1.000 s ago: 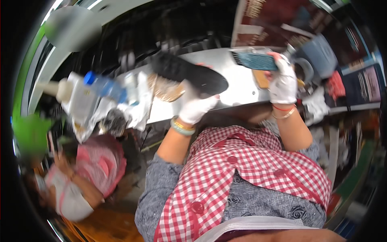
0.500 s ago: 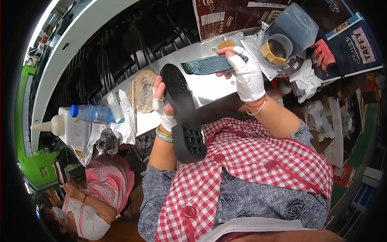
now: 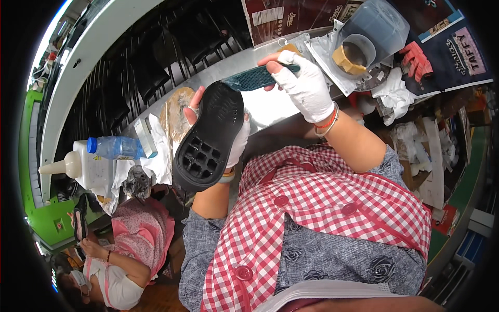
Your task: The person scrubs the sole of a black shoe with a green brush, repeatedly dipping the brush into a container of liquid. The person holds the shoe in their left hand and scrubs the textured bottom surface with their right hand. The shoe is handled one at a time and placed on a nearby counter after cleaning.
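My left hand (image 3: 240,143) wears a white fingerless covering and is closed round a black shoe sole (image 3: 222,114). The sole is tilted, its cavity with a grid of square pockets at the heel facing up. Most of the left fingers are hidden behind it. In my right hand (image 3: 307,89), also covered in white with bare fingertips, is a flat teal-handled brush (image 3: 252,79). Its tip meets the toe edge of the sole, where the bristles are hard to make out.
Behind the hands runs a metal ledge (image 3: 260,106). A clear cup (image 3: 358,51) with a yellow sponge stands to the right, by a red glove (image 3: 416,61) and crumpled tissue (image 3: 394,96). Left are a blue-capped bottle (image 3: 117,147) and a nozzle bottle (image 3: 78,165). A co-worker (image 3: 125,260) sits lower left.
My left hand has turned the sole so its heel swings left and its gridded cavity faces up. The brush has moved left and down to the sole's toe edge.
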Tool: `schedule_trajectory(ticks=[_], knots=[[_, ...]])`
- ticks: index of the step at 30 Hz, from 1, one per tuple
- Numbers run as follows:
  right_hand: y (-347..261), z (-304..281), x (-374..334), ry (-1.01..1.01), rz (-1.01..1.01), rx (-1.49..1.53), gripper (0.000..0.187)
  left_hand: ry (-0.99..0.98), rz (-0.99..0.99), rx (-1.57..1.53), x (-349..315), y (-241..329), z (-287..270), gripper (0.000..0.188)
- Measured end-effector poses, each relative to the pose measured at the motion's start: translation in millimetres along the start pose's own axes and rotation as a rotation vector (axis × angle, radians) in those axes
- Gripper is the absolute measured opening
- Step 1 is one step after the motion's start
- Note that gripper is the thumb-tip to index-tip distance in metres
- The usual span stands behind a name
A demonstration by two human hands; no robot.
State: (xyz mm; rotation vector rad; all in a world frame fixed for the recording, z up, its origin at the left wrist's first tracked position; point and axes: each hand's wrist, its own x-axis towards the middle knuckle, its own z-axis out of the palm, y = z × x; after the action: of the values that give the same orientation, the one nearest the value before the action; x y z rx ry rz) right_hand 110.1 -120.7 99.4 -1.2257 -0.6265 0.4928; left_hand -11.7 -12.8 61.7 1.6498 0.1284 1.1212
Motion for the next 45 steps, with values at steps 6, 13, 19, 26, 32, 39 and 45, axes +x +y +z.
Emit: schedule_trajectory(ticks=[6, 13, 19, 26, 32, 39, 45], knots=[[16.1, -1.5, 5.0, 0.124, -0.062, -0.251, 0.016, 0.008, -0.124, -0.077, -17.4, -43.3, -19.0, 0.078], [10.9, 2.7, -4.9, 0.132, -0.141, -0.356, 0.015, 0.069, 0.675, 0.487, 0.8, -70.4, -12.5, 0.083], [-6.9, 6.0, -17.1, 0.136, -0.054, -0.057, 0.015, -0.038, 0.493, 0.413, -4.5, -61.7, -32.6, 0.052], [-19.5, 6.7, -28.9, 0.146, 0.012, -0.029, 0.015, -0.086, 0.566, 0.398, 1.5, -55.6, -46.1, 0.059], [-20.1, -0.8, -32.8, 0.180, 0.039, -0.077, 0.014, -0.115, 0.729, 0.535, 10.6, -61.7, -55.0, 0.058], [-12.2, -10.3, -31.5, 0.155, -0.007, -0.027, 0.017, -0.213, 0.537, 0.560, 11.3, -28.6, -57.7, 0.059], [-18.4, -59.6, -30.6, 0.598, -0.194, 0.197, 0.025, -0.359, -0.224, -0.150, 24.3, 9.4, -12.5, 0.093]])
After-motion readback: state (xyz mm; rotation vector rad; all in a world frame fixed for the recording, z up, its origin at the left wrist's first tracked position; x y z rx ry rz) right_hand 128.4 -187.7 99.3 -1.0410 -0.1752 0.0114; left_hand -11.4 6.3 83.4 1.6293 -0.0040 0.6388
